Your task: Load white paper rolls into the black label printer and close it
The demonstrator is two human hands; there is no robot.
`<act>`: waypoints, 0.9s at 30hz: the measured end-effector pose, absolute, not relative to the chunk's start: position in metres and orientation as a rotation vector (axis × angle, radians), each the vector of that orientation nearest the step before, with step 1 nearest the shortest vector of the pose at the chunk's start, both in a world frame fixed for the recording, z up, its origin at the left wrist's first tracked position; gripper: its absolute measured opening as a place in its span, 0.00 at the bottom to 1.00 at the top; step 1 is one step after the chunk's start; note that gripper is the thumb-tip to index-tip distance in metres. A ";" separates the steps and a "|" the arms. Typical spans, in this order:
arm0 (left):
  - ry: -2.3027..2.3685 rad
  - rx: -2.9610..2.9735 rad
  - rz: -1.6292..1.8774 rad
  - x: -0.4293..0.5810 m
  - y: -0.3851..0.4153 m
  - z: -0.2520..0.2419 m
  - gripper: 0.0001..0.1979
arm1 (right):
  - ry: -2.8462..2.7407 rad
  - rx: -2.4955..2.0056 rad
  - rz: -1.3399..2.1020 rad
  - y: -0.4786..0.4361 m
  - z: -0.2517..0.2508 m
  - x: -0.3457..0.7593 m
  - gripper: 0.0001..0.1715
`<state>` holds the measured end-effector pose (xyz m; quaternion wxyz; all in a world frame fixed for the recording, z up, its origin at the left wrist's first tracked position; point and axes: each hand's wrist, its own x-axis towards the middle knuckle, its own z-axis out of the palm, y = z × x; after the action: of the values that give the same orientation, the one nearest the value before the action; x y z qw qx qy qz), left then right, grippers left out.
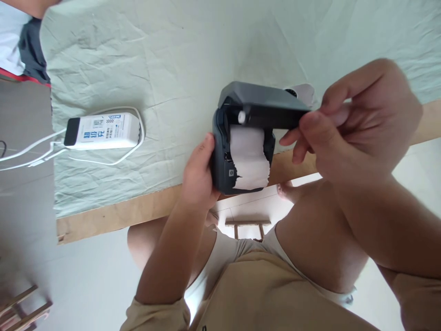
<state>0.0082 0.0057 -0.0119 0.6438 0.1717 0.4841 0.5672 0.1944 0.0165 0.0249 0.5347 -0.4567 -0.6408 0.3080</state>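
Observation:
A small dark grey printer (223, 151) is held at the near edge of the table, its lid (265, 103) swung up and open. A white paper roll (248, 156) sits inside, its torn end hanging toward me. My left hand (199, 172) grips the printer's left side, fingers curled round the body. My right hand (354, 122) is at the right end of the open lid, thumb and forefinger pinched on its edge. A white roller tip (242, 116) shows under the lid.
A pale green cloth (172, 55) covers the wooden table (113, 216). A white power bank (101, 131) with white cables lies on the left. Another person's clothing (20, 46) shows at the top left. My knees and beige shorts are below.

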 end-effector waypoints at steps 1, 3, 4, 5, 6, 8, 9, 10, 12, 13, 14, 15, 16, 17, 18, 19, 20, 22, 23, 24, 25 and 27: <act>1.088 0.409 1.280 0.008 0.005 -0.010 0.16 | -1.484 -1.064 0.661 0.018 0.025 0.191 0.19; 1.039 0.477 1.255 0.008 0.003 -0.008 0.16 | -1.480 -1.041 0.570 0.022 0.023 0.186 0.20; 1.015 0.528 1.234 0.007 0.001 -0.006 0.16 | -1.538 -1.049 0.539 0.024 0.022 0.184 0.18; 1.000 0.586 1.206 0.006 0.000 -0.006 0.16 | -1.637 -1.063 0.488 0.027 0.020 0.184 0.16; 0.996 0.641 1.189 0.005 -0.002 -0.005 0.16 | -1.762 -1.077 0.410 0.029 0.018 0.184 0.14; 1.003 0.733 1.170 0.003 -0.004 -0.006 0.17 | -2.025 -1.128 0.223 0.033 0.016 0.186 0.09; 1.002 0.755 1.173 0.003 -0.005 -0.007 0.17 | -2.131 -1.165 0.151 0.034 0.016 0.187 0.07; 1.005 0.775 1.168 0.002 -0.005 -0.008 0.19 | -2.209 -1.196 0.113 0.035 0.016 0.188 0.05; 1.017 0.801 1.166 0.001 -0.005 -0.009 0.21 | -2.325 -1.220 0.155 0.035 0.020 0.189 0.06; 1.020 0.815 1.161 0.001 -0.005 -0.010 0.21 | -2.369 -1.222 0.203 0.034 0.023 0.188 0.09; 1.020 0.822 1.167 0.001 -0.005 -0.010 0.21 | -2.394 -1.220 0.257 0.033 0.027 0.188 0.11; 1.016 0.821 1.168 0.001 -0.005 -0.009 0.21 | -2.399 -1.219 0.321 0.032 0.031 0.188 0.13; 1.010 0.810 1.160 0.001 -0.006 -0.009 0.21 | -2.380 -1.214 0.398 0.031 0.034 0.190 0.14; 1.008 0.793 1.153 0.001 -0.006 -0.009 0.21 | -2.334 -1.206 0.490 0.031 0.038 0.192 0.15; 1.011 0.772 1.152 0.001 -0.006 -0.009 0.20 | -2.254 -1.178 0.573 0.031 0.040 0.196 0.15; 1.024 0.746 1.157 0.001 -0.006 -0.009 0.19 | -2.137 -1.126 0.629 0.034 0.041 0.202 0.15; 1.043 0.721 1.162 0.001 -0.007 -0.009 0.19 | -2.005 -1.079 0.660 0.037 0.041 0.210 0.15; 1.084 0.681 1.191 0.001 -0.006 -0.011 0.18 | -1.692 -0.985 0.589 0.051 0.033 0.230 0.15; 1.098 0.664 1.201 0.001 -0.006 -0.012 0.18 | -1.626 -1.018 0.571 0.060 0.027 0.241 0.17; 1.102 0.652 1.202 0.001 -0.005 -0.012 0.18 | -1.586 -1.056 0.633 0.070 0.019 0.251 0.20; 1.096 0.645 1.201 0.002 -0.005 -0.013 0.19 | -1.510 -1.101 0.743 0.079 0.011 0.260 0.22; 1.062 0.642 1.200 0.002 -0.003 -0.013 0.18 | -1.247 -1.190 0.694 0.094 -0.005 0.273 0.18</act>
<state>0.0020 -0.0034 -0.0129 0.6503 0.2824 0.4674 0.5281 0.2732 0.0940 -0.0051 0.5985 -0.5129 -0.5376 0.2994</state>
